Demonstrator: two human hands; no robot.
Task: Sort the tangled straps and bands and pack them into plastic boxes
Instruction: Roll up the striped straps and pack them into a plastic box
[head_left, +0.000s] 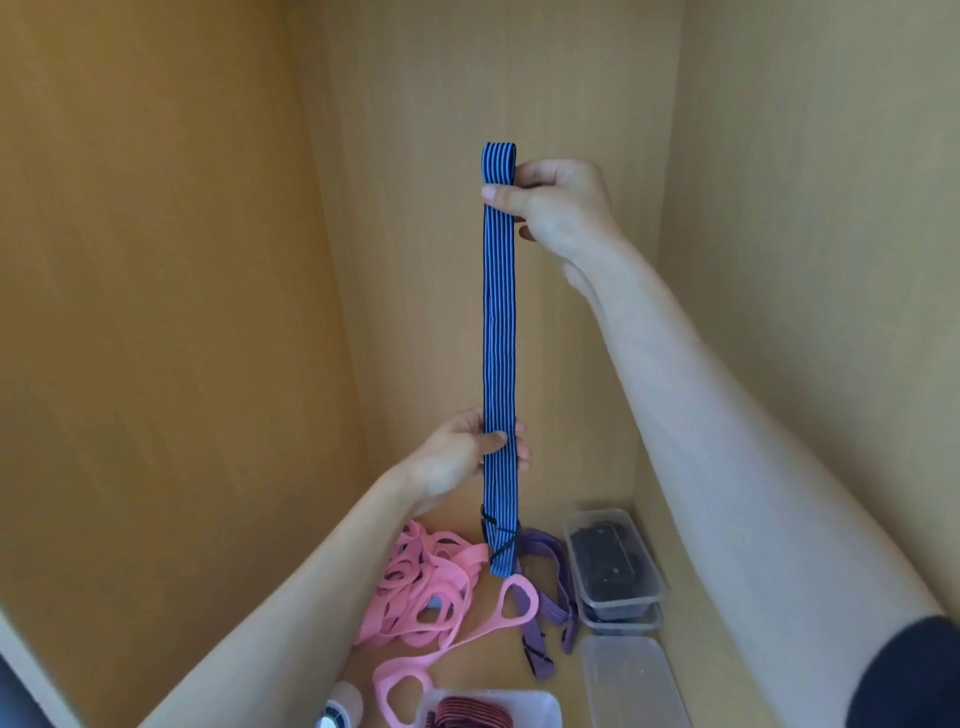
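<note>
A wood-grain left wall (156, 312) meets the narrow wooden floor (550, 513), where a heap of pink bands (421, 582) lies near its foot. Above the heap, the left hand (457, 460) grips the blue striped strap (500, 338), which hangs upright in the open middle. The right hand (558, 208) pinches its top. A purple strap (540, 608) lies just beside stacked plastic boxes (615, 566) along the right wall (805, 260).
</note>
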